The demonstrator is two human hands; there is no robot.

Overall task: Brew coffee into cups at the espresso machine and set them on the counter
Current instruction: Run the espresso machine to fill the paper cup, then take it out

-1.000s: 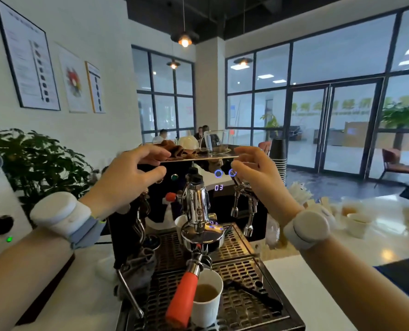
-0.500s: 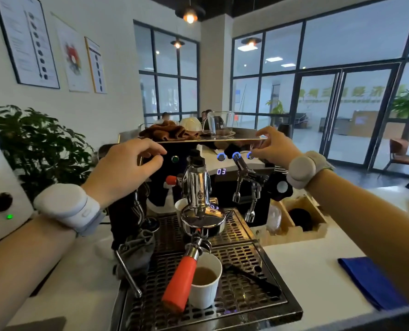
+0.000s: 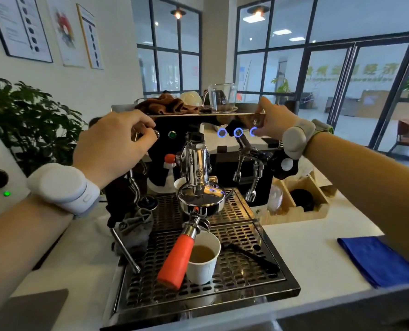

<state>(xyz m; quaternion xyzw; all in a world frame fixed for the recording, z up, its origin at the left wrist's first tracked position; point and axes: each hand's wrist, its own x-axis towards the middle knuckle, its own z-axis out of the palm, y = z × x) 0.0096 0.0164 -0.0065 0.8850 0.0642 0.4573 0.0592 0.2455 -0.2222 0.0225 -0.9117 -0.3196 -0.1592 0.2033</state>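
The black espresso machine (image 3: 232, 163) stands in front of me. On its perforated drip tray (image 3: 246, 271) sits a white paper cup (image 3: 202, 267) holding light brown coffee, under the portafilter with the orange handle (image 3: 176, 261). My left hand (image 3: 112, 146) rests against the machine's upper left front, fingertips on a small metal knob beside a green light. At the upper right corner my right hand (image 3: 274, 121) has its thumb at the rightmost of three blue-ringed buttons (image 3: 238, 132). Neither hand holds anything loose.
Steam wands (image 3: 251, 173) hang right of the group head; another wand (image 3: 124, 247) slants at the left. A brown cloth (image 3: 167, 106) and a glass mug (image 3: 222, 96) lie on top. A wooden box (image 3: 299, 201) and blue cloth (image 3: 375, 259) sit on the white counter (image 3: 306, 247); a plant (image 3: 26, 123) stands left.
My right hand has moved right along the machine's top edge to the blue buttons. The view has tilted down and closer. My left hand and the cup have stayed in place.
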